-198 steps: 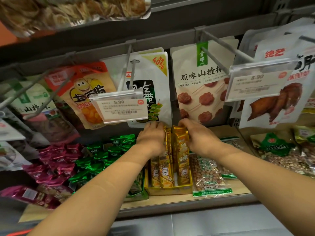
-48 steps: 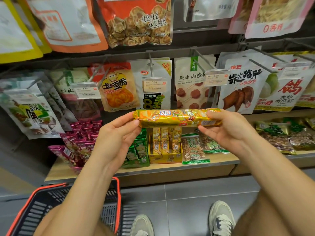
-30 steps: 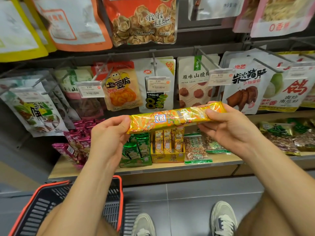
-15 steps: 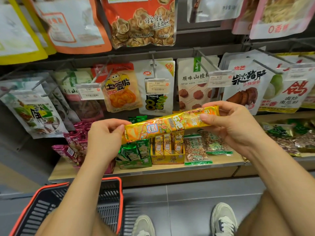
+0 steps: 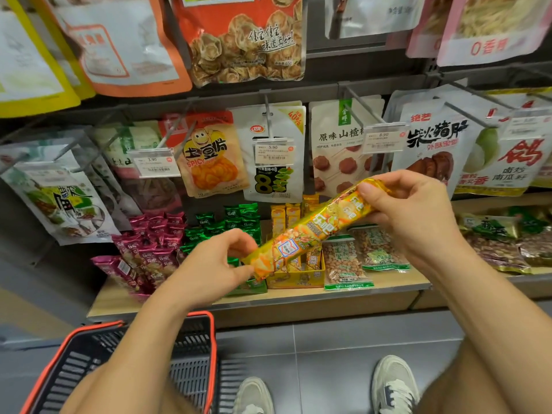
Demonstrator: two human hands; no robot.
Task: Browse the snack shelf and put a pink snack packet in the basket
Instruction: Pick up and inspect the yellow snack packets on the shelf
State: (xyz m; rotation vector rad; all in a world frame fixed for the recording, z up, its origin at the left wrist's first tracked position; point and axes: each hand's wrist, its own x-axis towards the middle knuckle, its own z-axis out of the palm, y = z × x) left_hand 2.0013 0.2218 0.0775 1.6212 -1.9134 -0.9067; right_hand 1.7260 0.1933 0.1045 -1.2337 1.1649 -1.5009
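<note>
Yellow snack packet tilts steeper than a moment ago: left hand, dropped lower, pinches its low end; right hand grips the top.

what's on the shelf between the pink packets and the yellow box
Green snack packets lie between the pink packets and yellow box, in the head view; the left hand, holding the long yellow packet, hides their lower front.
</note>
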